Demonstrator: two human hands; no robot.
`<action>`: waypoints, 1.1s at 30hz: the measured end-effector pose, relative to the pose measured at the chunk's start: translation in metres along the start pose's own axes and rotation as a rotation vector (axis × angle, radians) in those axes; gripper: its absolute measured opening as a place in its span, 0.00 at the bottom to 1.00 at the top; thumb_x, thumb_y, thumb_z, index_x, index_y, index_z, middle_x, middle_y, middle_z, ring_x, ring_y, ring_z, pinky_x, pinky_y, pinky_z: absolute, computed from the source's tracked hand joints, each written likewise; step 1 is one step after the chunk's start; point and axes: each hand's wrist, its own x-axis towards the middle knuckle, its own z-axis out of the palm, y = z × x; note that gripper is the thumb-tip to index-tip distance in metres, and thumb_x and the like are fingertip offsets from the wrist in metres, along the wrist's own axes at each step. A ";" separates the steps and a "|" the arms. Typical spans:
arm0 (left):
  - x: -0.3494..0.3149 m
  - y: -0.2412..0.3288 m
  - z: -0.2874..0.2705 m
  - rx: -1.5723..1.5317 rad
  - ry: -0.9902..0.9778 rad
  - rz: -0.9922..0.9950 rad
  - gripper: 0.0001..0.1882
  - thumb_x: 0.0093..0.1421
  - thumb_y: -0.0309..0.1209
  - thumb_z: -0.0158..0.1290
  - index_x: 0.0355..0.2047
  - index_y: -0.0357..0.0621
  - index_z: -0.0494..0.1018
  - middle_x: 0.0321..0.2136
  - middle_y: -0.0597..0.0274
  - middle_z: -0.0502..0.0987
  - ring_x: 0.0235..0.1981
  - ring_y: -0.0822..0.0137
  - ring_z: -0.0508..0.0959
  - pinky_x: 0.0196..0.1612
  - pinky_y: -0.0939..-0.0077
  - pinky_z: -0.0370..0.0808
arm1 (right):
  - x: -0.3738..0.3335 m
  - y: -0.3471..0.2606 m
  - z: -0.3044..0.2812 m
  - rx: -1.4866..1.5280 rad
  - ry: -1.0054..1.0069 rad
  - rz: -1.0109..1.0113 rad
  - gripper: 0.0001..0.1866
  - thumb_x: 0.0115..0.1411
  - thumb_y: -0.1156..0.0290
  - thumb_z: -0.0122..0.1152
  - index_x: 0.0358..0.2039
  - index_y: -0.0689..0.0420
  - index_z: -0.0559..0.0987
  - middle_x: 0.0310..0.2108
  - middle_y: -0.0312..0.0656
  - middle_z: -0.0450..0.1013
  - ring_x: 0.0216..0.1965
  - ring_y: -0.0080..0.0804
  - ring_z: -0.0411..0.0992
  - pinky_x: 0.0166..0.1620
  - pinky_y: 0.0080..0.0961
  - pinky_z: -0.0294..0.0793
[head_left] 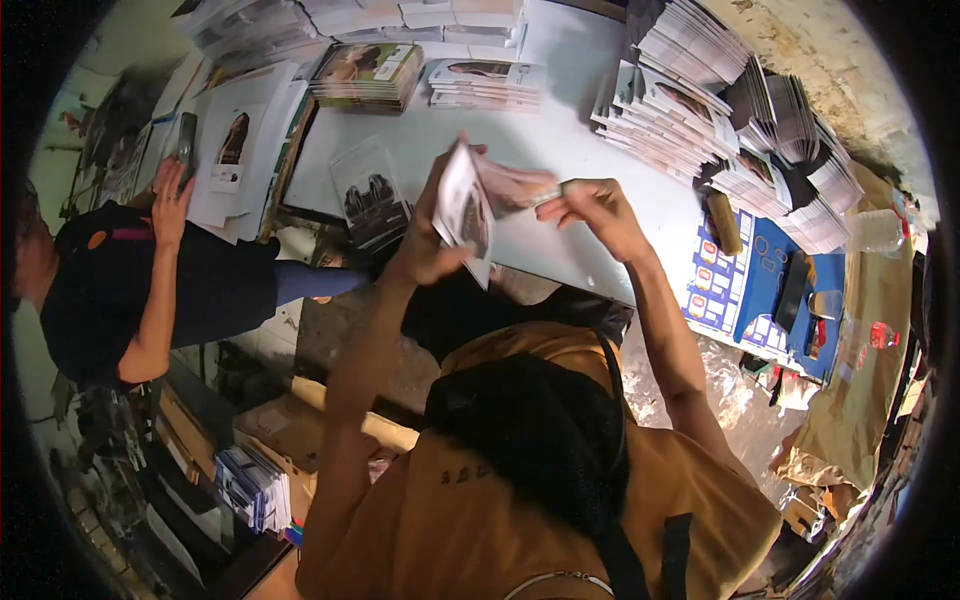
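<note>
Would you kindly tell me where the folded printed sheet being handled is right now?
In the head view, the folded printed sheet is held up at centre, above the pale table, gripped by the left hand, with the right hand pinching its right edge.

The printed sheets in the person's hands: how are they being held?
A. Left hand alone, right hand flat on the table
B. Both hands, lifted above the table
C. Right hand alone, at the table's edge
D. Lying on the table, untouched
B: the left hand and right hand both grip the printed sheets, raised over the white table.
</note>
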 end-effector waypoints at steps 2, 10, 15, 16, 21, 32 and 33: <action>0.022 0.023 0.007 0.661 -0.300 0.343 0.52 0.45 0.33 0.58 0.71 0.36 0.51 0.67 0.44 0.58 0.70 0.48 0.59 0.72 0.46 0.52 | 0.003 0.018 -0.030 0.175 0.008 0.009 0.12 0.67 0.72 0.63 0.47 0.64 0.81 0.36 0.43 0.82 0.32 0.23 0.77 0.37 0.22 0.75; 0.004 -0.075 0.051 1.104 -0.669 0.143 0.48 0.59 0.59 0.58 0.70 0.41 0.58 0.73 0.55 0.54 0.73 0.46 0.52 0.73 0.39 0.42 | -0.035 0.040 -0.072 -0.489 0.410 0.124 0.16 0.64 0.75 0.63 0.49 0.70 0.78 0.29 0.39 0.80 0.29 0.16 0.71 0.31 0.18 0.69; 0.037 -0.104 0.072 1.110 -0.281 0.189 0.32 0.68 0.52 0.50 0.61 0.37 0.70 0.68 0.50 0.62 0.70 0.46 0.58 0.72 0.45 0.50 | -0.038 0.040 -0.082 -0.543 0.518 0.036 0.14 0.65 0.68 0.64 0.44 0.67 0.82 0.26 0.37 0.78 0.24 0.16 0.67 0.26 0.21 0.67; 0.039 -0.113 0.071 1.166 -0.273 0.177 0.32 0.68 0.52 0.51 0.60 0.37 0.70 0.68 0.50 0.63 0.70 0.46 0.59 0.72 0.44 0.50 | -0.031 0.032 -0.075 -0.454 0.529 -0.005 0.15 0.66 0.66 0.63 0.44 0.67 0.82 0.26 0.38 0.78 0.25 0.17 0.67 0.27 0.20 0.67; 0.038 -0.129 0.080 1.238 -0.218 0.114 0.41 0.67 0.53 0.48 0.70 0.38 0.55 0.66 0.45 0.64 0.71 0.43 0.56 0.71 0.36 0.44 | -0.040 0.038 -0.077 0.179 0.522 0.246 0.25 0.73 0.56 0.48 0.56 0.64 0.77 0.37 0.41 0.78 0.26 0.23 0.72 0.29 0.21 0.73; -0.003 -0.119 0.060 1.279 0.259 -0.086 0.36 0.66 0.45 0.50 0.67 0.34 0.61 0.67 0.43 0.63 0.71 0.43 0.57 0.70 0.35 0.48 | -0.037 0.064 0.007 -1.259 0.445 -0.130 0.36 0.66 0.53 0.59 0.71 0.49 0.62 0.68 0.51 0.60 0.64 0.51 0.61 0.59 0.51 0.61; -0.013 -0.117 0.054 1.223 0.249 -0.095 0.32 0.68 0.42 0.48 0.66 0.33 0.61 0.66 0.43 0.64 0.70 0.45 0.59 0.70 0.39 0.50 | -0.037 0.066 0.012 -1.336 0.454 -0.162 0.36 0.67 0.52 0.56 0.72 0.49 0.61 0.69 0.51 0.58 0.65 0.52 0.60 0.59 0.52 0.60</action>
